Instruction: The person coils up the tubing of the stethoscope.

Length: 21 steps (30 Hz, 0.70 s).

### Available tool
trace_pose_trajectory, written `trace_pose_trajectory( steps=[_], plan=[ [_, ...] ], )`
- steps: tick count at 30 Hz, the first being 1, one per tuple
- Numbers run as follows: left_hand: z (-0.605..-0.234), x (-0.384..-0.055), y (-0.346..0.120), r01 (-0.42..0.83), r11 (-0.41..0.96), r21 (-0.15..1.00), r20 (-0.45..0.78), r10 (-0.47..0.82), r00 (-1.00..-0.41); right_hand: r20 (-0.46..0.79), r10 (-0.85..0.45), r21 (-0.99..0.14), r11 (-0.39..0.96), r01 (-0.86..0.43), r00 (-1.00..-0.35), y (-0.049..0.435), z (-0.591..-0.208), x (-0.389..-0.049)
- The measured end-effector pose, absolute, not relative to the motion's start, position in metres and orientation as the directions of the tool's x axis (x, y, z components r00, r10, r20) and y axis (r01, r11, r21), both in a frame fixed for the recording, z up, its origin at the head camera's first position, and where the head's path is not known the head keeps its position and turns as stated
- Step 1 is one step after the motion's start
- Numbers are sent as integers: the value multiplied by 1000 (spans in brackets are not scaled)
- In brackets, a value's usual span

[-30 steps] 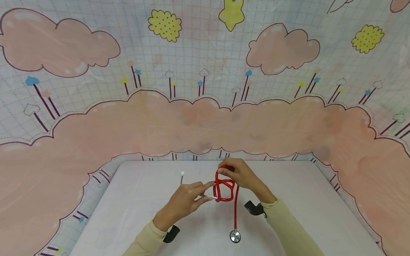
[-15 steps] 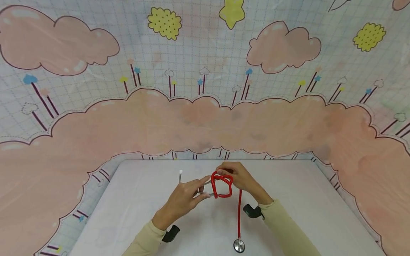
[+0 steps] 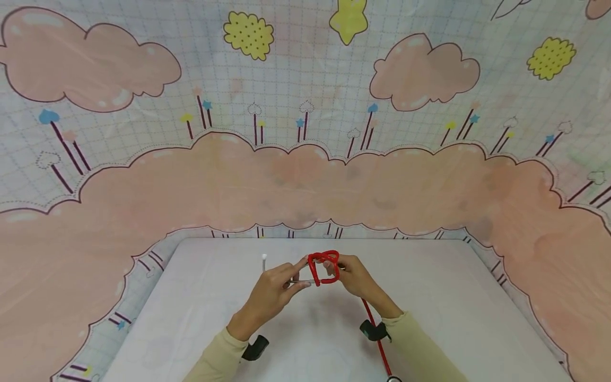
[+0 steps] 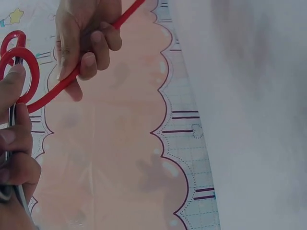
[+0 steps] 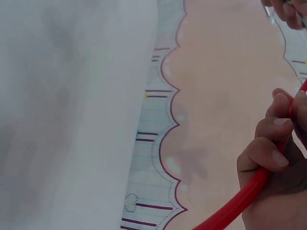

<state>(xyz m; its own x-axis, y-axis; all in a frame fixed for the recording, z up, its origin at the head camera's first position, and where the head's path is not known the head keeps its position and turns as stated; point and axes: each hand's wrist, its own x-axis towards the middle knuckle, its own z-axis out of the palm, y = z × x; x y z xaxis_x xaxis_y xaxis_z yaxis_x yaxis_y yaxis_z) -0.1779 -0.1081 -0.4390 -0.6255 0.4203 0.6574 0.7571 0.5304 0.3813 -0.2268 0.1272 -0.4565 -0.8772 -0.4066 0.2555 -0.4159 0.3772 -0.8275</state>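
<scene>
And there it was, front and centre in the head view: the stethoscope (image 3: 313, 270), held up between two hands above the white desk (image 3: 191, 313), its red tubing (image 3: 382, 353) gathered into crossing loops. Take those loops as the middle of the dial! The left hand (image 3: 269, 297) worked from eight o'clock, its fingers clamped on the metal ear tubes (image 4: 12, 120), thumb and forefinger reaching right up beside the red. One white ear tip (image 3: 264, 257) poked up at nine o'clock, beyond the knuckles. Over at half past three came the right hand (image 3: 357, 275), and what a grip: its fingers were curled round the tubing, as the right wrist view showed plainly. From that fist the tubing ran down towards five o'clock, slipped behind a black wrist camera (image 3: 374, 330) and came out again, leading to the chest piece (image 3: 394, 379), cut off by the frame's lower edge; whether it touched the desk, one could not tell. Pale sleeves (image 3: 425, 350) came in from seven and five o'clock, and up at twelve the backdrop (image 3: 305, 180) spread its peach clouds wide.
</scene>
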Motion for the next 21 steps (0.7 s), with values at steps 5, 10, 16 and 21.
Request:
trace_pose_trajectory(
  steps=[5, 10, 16, 21],
  plan=[
    [-441, -180, -111, 710, 583, 396, 652, 366, -664, 217, -392, -820, 424, -384, -894, 128, -458, -222],
    [-444, -183, -114, 692, 599, 402, 656, 339, -674, 192, -392, -801, 467, -374, -900, 130, -463, -214],
    [-451, -188, -118, 682, 620, 388, 672, 316, -670, 166, -412, -782, 499, -374, -896, 131, -470, -205],
    [-452, -190, -120, 661, 636, 399, 675, 284, -681, 185, -427, -760, 509, -405, -885, 134, -472, -197]
  ],
)
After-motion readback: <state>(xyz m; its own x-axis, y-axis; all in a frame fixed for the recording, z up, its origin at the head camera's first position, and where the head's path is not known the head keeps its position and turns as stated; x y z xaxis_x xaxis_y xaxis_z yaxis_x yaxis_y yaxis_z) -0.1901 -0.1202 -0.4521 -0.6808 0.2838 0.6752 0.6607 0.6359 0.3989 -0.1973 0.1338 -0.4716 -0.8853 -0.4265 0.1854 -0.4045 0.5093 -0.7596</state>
